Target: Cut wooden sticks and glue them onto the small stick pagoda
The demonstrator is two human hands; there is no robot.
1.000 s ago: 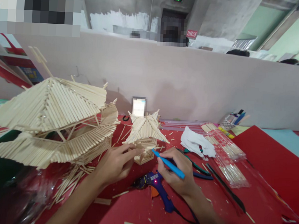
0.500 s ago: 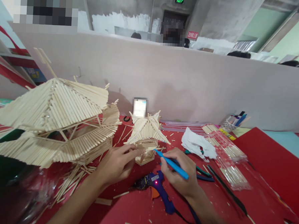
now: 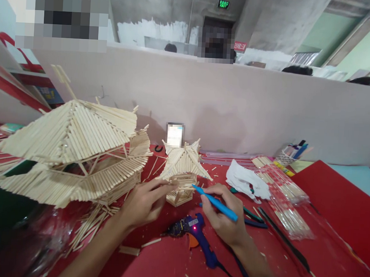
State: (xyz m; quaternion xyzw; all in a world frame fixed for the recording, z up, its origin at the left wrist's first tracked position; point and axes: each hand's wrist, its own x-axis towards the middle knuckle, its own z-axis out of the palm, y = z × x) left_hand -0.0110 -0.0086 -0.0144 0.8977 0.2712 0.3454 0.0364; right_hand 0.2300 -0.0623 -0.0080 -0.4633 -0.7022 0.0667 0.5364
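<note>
A small pavilion model (image 3: 182, 171) built of thin wooden sticks stands on the red table (image 3: 172, 257). My left hand (image 3: 144, 202) rests at its base, fingers together and touching the lower left edge of the model. My right hand (image 3: 224, 215) grips a blue pen-like tool (image 3: 215, 203) whose tip points at the model's lower right side. A blue hot glue gun (image 3: 198, 236) with a lit red light lies on the table just in front of both hands.
A large stick-built pavilion (image 3: 75, 149) fills the left. Loose sticks (image 3: 87, 228) lie under it. White crumpled paper (image 3: 244, 181), pliers (image 3: 255, 218) and bagged stick bundles (image 3: 284, 197) sit at right. A pale partition (image 3: 236, 104) closes the back. A red board (image 3: 339, 204) lies far right.
The view has shifted slightly. Both hands stay at the small model; the blue tool's tip has edged a little closer to its base.
</note>
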